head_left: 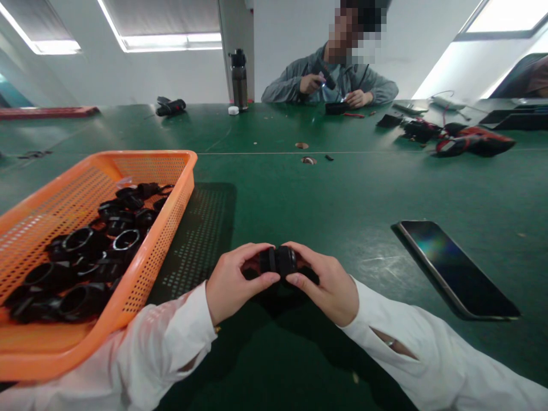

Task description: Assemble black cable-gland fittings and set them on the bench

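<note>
Between my two hands is a small black cylindrical part (278, 261) with ridged bands, held just over the green tabletop. My left hand (240, 279) grips its left end between thumb and fingers. On the other end, my right hand (326, 281) is closed the same way, thumb in front. Both thumb tips almost meet at the part's front. To the left, an orange perforated basket (171, 240) holds several black ring-shaped parts (83, 242), which look like plastic collars or fittings. The far sides of my fingers are hidden behind the part.
A smartphone (456, 268) lies at the right. Across the table (299, 194) a person (329, 74) handles a dark device. A bottle (238, 83), a black object (170, 107) and red-black items (471, 140) stand or lie farther back.
</note>
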Available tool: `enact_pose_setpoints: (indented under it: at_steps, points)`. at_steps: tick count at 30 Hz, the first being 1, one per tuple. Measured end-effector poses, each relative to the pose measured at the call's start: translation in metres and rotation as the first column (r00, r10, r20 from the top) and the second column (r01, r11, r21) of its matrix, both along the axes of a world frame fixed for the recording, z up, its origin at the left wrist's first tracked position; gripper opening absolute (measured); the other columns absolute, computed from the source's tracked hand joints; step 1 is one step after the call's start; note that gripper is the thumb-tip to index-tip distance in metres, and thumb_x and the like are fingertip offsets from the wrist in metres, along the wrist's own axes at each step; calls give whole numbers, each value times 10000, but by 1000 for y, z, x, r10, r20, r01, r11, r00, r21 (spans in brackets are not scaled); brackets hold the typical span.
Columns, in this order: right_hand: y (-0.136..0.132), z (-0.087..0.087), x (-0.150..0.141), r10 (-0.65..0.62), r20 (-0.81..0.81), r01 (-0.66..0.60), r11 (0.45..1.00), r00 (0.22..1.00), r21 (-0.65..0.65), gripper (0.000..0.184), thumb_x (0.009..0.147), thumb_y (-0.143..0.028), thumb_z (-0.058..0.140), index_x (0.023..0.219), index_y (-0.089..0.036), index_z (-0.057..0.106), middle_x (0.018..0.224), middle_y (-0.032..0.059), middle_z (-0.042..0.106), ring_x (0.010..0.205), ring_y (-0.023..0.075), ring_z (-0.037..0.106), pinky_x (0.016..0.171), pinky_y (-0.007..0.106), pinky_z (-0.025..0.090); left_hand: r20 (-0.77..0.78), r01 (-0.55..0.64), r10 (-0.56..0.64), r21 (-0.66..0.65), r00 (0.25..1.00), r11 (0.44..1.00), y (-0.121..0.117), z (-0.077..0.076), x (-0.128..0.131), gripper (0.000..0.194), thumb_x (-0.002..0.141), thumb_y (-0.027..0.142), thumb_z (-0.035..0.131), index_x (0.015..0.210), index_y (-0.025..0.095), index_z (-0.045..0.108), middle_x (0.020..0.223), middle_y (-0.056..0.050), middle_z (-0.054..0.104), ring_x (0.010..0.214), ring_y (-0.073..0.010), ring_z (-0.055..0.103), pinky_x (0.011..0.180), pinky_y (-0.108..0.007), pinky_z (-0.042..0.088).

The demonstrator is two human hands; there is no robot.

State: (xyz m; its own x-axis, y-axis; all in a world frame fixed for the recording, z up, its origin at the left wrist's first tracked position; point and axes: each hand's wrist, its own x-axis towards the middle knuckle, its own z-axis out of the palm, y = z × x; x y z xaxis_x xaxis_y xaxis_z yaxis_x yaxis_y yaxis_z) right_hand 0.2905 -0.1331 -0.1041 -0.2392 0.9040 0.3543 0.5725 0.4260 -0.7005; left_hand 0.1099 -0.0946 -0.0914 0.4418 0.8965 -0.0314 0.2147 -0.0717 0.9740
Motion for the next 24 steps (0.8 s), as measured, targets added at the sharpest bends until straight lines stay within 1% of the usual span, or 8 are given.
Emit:
enact_pose_setpoints:
  at_steps: [3, 5, 7, 10, 13, 17, 21, 24]
  points:
    - [0, 4, 0, -2, 50, 1, 1000, 999, 14, 278, 817, -237, 474, 1086, -173, 506, 900, 66, 680, 747, 171, 655, 673, 284, 533, 20, 10, -9, -62, 1000, 998, 0, 1, 1, 425, 642, 279, 690, 1030, 124, 612, 1011, -103, 678, 895, -221, 648, 825, -343, 520]
    - [1, 5, -1, -13, 103, 6, 998, 995, 60, 314, 791, -227, 490, 1100, -172, 489, 961, 89, 673, 795, 187, 656, 688, 307, 540, 60, 32, -26, -104, 998, 994, 1, 1, 1, 453, 639, 268, 693, 1062, 136, 597, 1000, -91, 686, 899, -216, 650, 827, -339, 517]
    - [1, 5, -2, -37, 150, 20, 993, 988, 117, 339, 760, -202, 505, 1098, -180, 480, 980, 93, 671, 814, 198, 656, 690, 323, 545, 107, 52, -38, -136, 994, 989, 1, 1, 1, 494, 632, 264, 701, 1097, 144, 584, 983, -79, 690, 904, -210, 649, 822, -326, 516]
    - [2, 4, -3, -65, 195, 27, 981, 979, 192, 335, 730, -162, 520, 1062, -190, 483, 936, 78, 680, 796, 198, 656, 675, 325, 549, 151, 62, -33, -191, 988, 980, 2, 0, 0, 500, 637, 270, 696, 1106, 137, 582, 991, -81, 688, 896, -204, 649, 785, -306, 524]
    - [2, 2, -4, -79, 223, 16, 962, 972, 273, 318, 721, -155, 539, 1033, -187, 484, 874, 69, 680, 774, 203, 653, 653, 326, 551, 154, 48, -12, -232, 988, 971, 3, -1, 1, 469, 632, 267, 699, 1067, 123, 597, 983, -86, 690, 882, -201, 649, 778, -307, 526]
    - [1, 2, -4, -89, 257, 3, 949, 962, 316, 285, 768, -174, 547, 1044, -190, 479, 865, 73, 675, 766, 207, 648, 646, 331, 549, 138, 19, 16, -246, 990, 969, 3, 0, 1, 489, 608, 248, 721, 1062, 111, 600, 946, -82, 697, 884, -201, 648, 837, -337, 510]
    - [1, 3, -3, -76, 275, -23, 940, 958, 341, 271, 849, -210, 493, 1117, -181, 460, 939, 106, 666, 829, 223, 640, 690, 358, 547, 122, 47, -13, -276, 992, 960, 4, 1, 1, 485, 601, 255, 733, 1045, 100, 615, 963, -95, 706, 914, -218, 651, 873, -365, 498]
    - [1, 4, -2, -51, 289, -53, 938, 956, 343, 269, 892, -247, 448, 1150, -170, 450, 953, 118, 662, 831, 227, 636, 690, 361, 547, 124, 68, -34, -286, 992, 956, 6, 1, 0, 456, 598, 259, 739, 1014, 106, 634, 978, -94, 712, 935, -228, 652, 886, -374, 496]
